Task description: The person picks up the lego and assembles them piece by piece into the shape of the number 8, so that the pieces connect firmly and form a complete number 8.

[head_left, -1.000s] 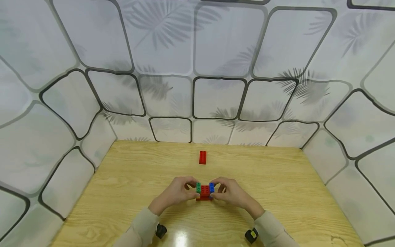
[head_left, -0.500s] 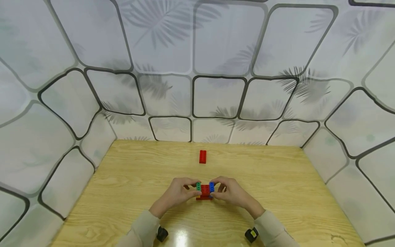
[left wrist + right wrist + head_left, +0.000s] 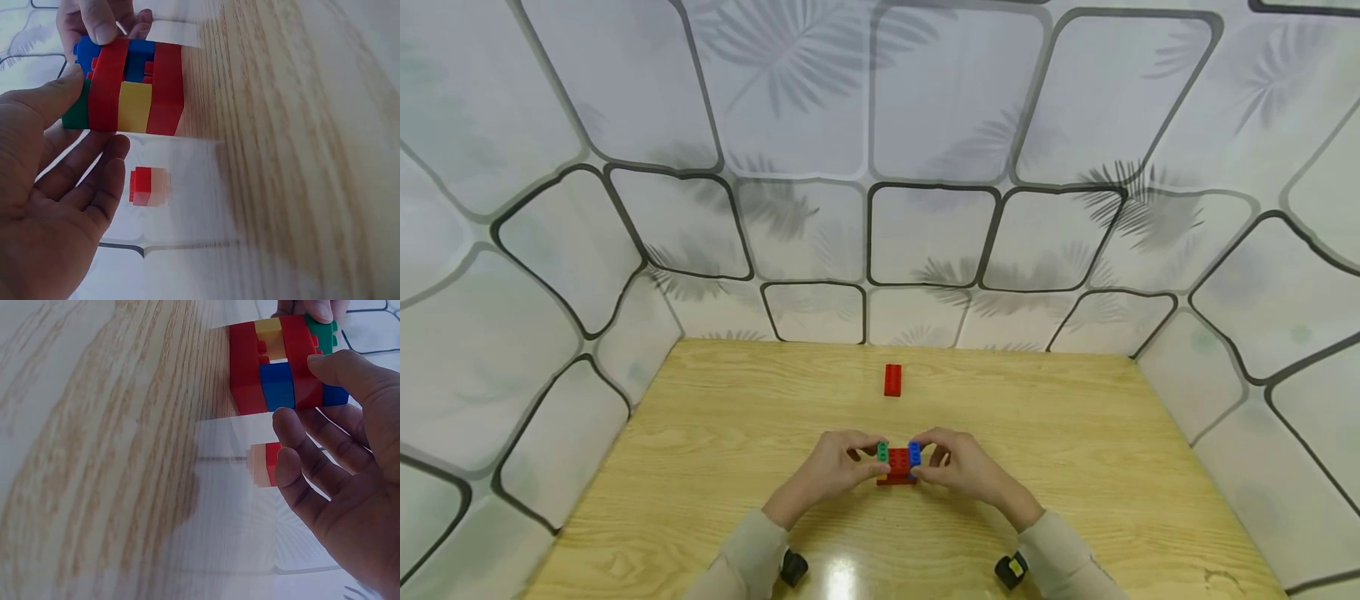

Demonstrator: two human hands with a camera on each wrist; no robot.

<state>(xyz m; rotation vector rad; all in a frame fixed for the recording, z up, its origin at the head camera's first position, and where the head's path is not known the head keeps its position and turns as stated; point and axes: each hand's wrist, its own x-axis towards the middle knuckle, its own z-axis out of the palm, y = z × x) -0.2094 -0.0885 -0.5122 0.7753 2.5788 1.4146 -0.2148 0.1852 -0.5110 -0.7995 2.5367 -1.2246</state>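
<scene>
A small stack of toy bricks stands on the table in front of me. Its base is a red brick [image 3: 165, 90], with a yellow brick [image 3: 134, 107] and a lower blue brick [image 3: 277, 386] side by side above, separated by a gap. Another red brick [image 3: 898, 461] bridges them. On top sit a green brick [image 3: 882, 452] at the left end and a blue brick [image 3: 914, 452] at the right. My left hand [image 3: 833, 462] pinches the green brick between thumb and index finger. My right hand [image 3: 962, 468] pinches the top blue brick likewise.
A separate red brick [image 3: 892, 381] lies farther back on the wooden table [image 3: 737, 392]. Patterned cloth walls [image 3: 932, 237] enclose the back and both sides. Black wrist devices show by the cuffs, one at the left [image 3: 793, 567].
My left thumb and index fingertips have shifted slightly inward along the green brick. The right hand and the stack hold their place.
</scene>
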